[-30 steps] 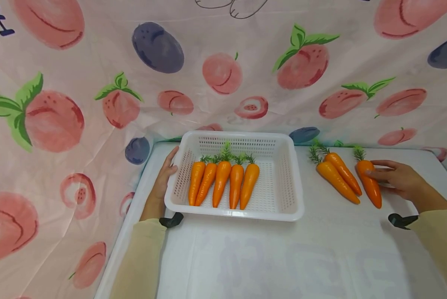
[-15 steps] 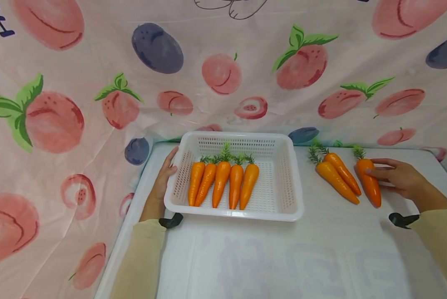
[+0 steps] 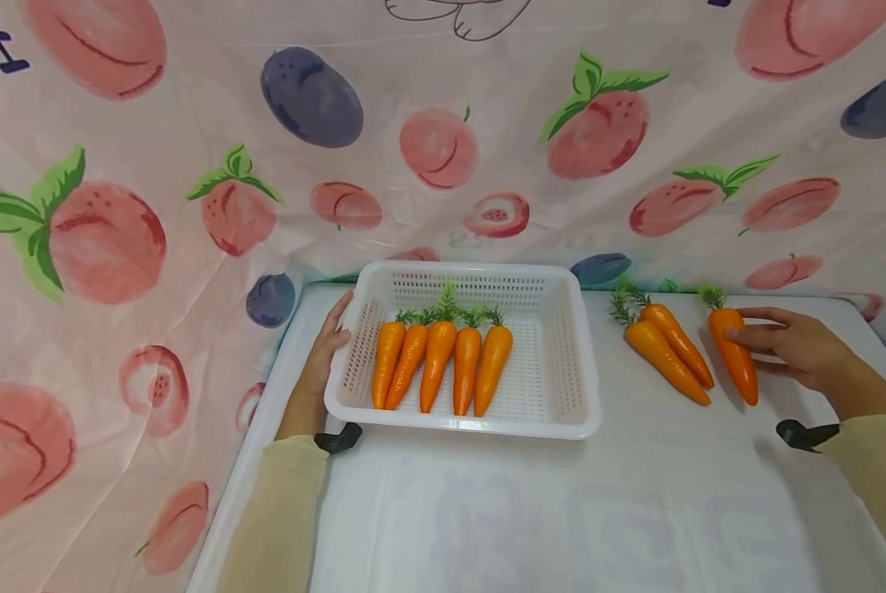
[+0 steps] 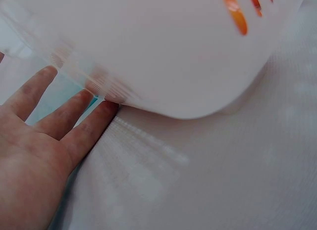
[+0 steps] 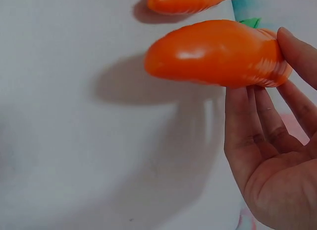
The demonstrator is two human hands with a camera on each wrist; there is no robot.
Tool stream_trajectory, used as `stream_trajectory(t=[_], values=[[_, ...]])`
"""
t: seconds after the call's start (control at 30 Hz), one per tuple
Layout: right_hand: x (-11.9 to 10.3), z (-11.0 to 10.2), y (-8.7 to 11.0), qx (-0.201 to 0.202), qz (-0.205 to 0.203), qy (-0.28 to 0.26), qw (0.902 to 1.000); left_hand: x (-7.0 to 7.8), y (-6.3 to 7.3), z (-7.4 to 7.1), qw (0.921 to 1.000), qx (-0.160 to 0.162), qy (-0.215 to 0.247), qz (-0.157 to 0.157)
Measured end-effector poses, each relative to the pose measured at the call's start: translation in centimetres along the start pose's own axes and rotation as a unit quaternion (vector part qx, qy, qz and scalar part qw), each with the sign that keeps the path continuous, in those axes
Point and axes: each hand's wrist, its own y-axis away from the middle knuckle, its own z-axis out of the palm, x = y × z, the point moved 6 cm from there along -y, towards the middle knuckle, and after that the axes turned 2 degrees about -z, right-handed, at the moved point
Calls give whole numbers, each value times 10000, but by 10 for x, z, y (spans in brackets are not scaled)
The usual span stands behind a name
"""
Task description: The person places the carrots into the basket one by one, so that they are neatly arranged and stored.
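My right hand (image 3: 806, 354) pinches an orange carrot (image 3: 734, 358) with a green leafy top, thumb on one side and fingers on the other. In the right wrist view this carrot (image 5: 203, 54) is raised above the table, its shadow falling apart from it. Straight fingers of my left hand (image 3: 320, 366) touch the left side of a white perforated plastic basket (image 3: 458, 421). Seen from the left wrist, the fingertips of that hand (image 4: 37, 145) meet the basket's outer wall (image 4: 163, 56). Several carrots (image 3: 438, 362) lie side by side inside the basket, leafy ends toward the back.
Two more carrots, a nearer one (image 3: 665, 361) and one behind it (image 3: 678, 339), lie together between basket and right hand. A white cloth covers the table (image 3: 532, 511). Behind it hangs a fruit-printed pink curtain (image 3: 384, 74).
The carrot in my right hand has risen a little off the table and turned slightly. The left hand and the basket have stayed in place.
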Motion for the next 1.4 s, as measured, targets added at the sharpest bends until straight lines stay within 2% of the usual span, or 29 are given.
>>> stream_trajectory(t=[0.27, 0.53, 0.77, 1.03, 1.4], values=[[-23, -1, 4, -73, -226, -12, 9997, 0, 0, -1, 10000, 9, 22, -6], [-54, 7, 8, -11, -512, 144, 9986, 0, 0, 0, 10000, 19, 14, -38], [-80, 16, 13, -61, -702, -52, 9975, 0, 1, 1, 10000, 36, 17, -59], [-105, 26, 18, -262, -708, -304, 9967, -1, 0, 0, 10000, 10, 7, 28], [-142, 48, 23, -386, -910, -381, 9944, -1, -1, -1, 10000, 28, -15, 48]])
